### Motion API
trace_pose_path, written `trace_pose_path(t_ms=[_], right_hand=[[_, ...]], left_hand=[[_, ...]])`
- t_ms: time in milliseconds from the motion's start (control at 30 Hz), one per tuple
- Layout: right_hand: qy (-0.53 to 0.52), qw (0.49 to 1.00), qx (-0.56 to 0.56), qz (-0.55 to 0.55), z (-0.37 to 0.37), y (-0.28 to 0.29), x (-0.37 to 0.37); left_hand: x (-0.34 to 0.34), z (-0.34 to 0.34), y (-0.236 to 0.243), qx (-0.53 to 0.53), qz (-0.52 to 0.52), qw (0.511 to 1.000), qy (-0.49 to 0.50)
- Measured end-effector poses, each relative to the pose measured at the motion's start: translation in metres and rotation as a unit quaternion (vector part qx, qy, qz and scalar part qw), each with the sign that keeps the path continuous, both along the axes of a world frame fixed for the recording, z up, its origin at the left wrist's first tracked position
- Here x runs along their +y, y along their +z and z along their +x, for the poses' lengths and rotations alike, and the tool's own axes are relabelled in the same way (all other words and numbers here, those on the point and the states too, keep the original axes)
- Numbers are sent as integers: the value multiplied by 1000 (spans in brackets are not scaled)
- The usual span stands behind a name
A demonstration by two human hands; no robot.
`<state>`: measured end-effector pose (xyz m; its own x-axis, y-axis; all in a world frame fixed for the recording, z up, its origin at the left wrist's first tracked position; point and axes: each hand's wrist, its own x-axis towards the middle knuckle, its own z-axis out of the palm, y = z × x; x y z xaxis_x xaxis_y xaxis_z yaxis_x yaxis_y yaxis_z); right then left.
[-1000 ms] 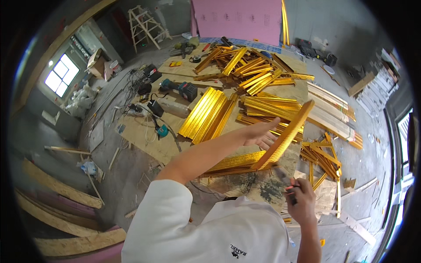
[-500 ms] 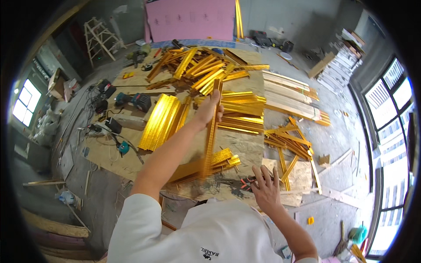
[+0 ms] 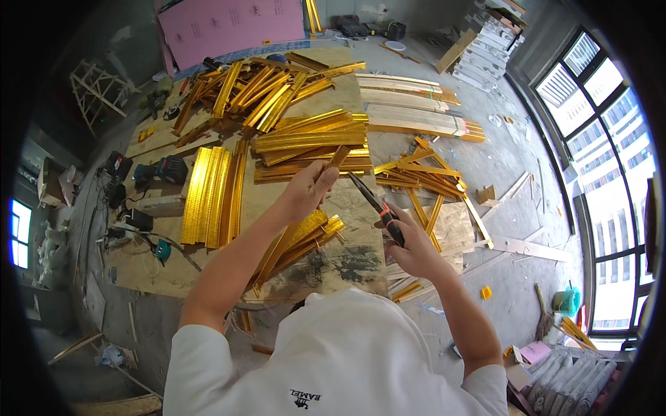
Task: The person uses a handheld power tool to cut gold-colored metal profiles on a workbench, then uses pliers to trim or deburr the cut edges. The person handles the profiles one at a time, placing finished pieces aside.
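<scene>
My left hand is closed around a narrow gold metal strip, whose far end sticks out past my fingers over the plywood worktable. In my right hand is a pair of tin snips with red and black handles. Their long dark jaws point up and left, close to the strip's far end; whether they touch it I cannot tell. Below my left hand lies a small bundle of gold strips. Just beyond it is a stack of longer gold strips.
Wide gold panels lie left on the table, beside a cordless power tool and cables. A jumbled gold pile covers the far end. Right of the table are bundled boards and loose gold offcuts.
My right hand has picked the tin snips up off the table and raised them toward the strip. My left hand has tilted the strip and moved slightly left in view. The whole view has turned right.
</scene>
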<state>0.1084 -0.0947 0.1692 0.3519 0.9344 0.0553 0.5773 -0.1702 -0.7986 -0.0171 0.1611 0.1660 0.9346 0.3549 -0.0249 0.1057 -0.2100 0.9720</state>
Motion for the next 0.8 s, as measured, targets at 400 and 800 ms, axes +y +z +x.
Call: trace_pose_path(t_ms=[400, 800], right_hand=[[12, 996, 56, -65, 2, 14, -3], [33, 979, 7, -200, 4, -12, 13]], left_hand=[[-12, 3, -7, 19, 31, 999, -37], [-2, 3, -48, 113, 21, 992, -50]])
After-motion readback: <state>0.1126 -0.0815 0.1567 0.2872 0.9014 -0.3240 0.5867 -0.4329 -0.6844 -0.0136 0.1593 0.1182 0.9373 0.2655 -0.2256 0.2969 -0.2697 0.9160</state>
